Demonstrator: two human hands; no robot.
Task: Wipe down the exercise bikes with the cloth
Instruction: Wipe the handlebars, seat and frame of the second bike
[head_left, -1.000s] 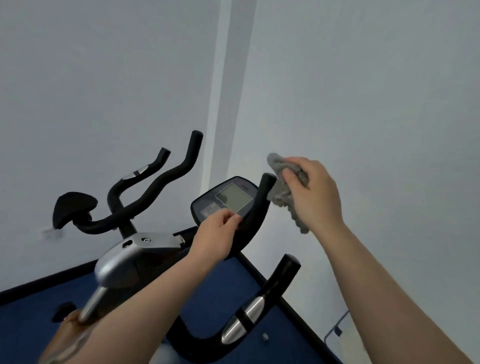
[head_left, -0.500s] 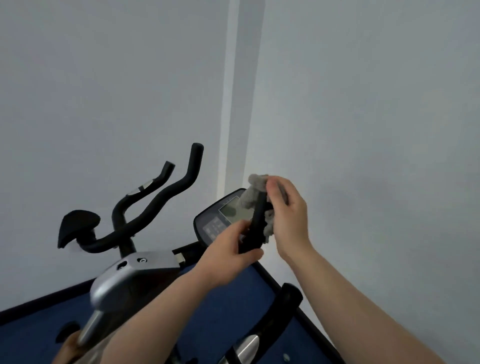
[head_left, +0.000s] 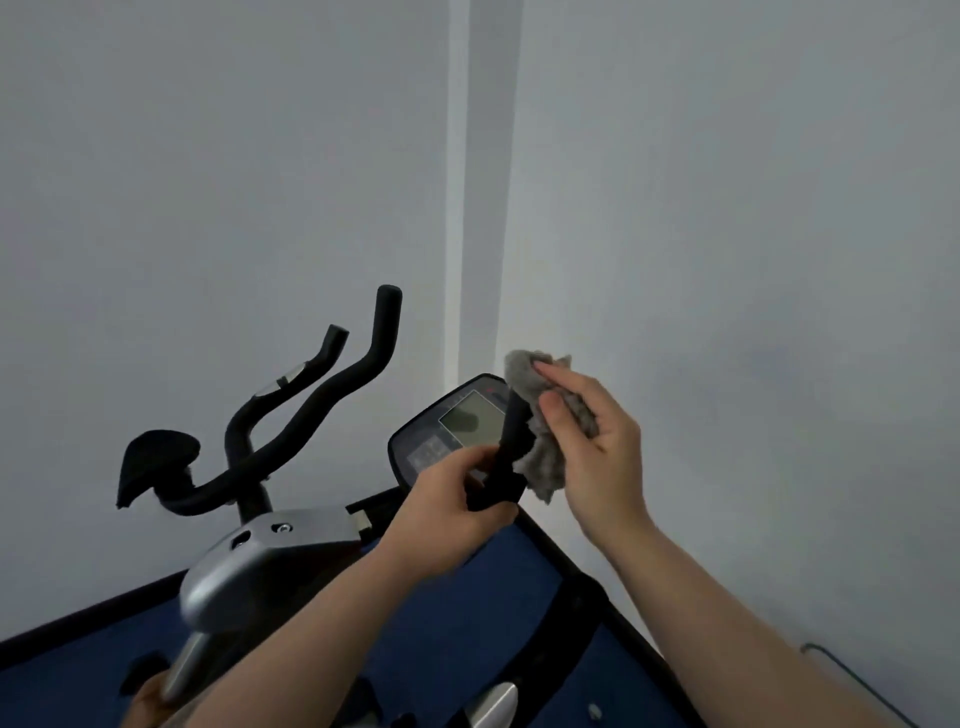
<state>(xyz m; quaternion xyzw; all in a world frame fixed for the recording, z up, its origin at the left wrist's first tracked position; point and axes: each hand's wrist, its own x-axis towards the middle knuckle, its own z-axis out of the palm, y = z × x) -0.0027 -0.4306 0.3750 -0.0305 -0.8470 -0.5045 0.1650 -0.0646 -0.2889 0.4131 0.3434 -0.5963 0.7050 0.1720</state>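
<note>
Left hand (head_left: 447, 519) grips black handlebar post (head_left: 506, 457) beside console (head_left: 452, 426). Right hand (head_left: 592, 441) clamps grey cloth (head_left: 543, 457) against post. Risk: bunched cloth slipping from fingers, or dragging across console buttons.

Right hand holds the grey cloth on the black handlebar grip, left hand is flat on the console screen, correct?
Not quite. In the head view the left hand is not on the console screen; it grips the black handlebar grip lower down. The right hand does hold the grey cloth against that grip.
</note>
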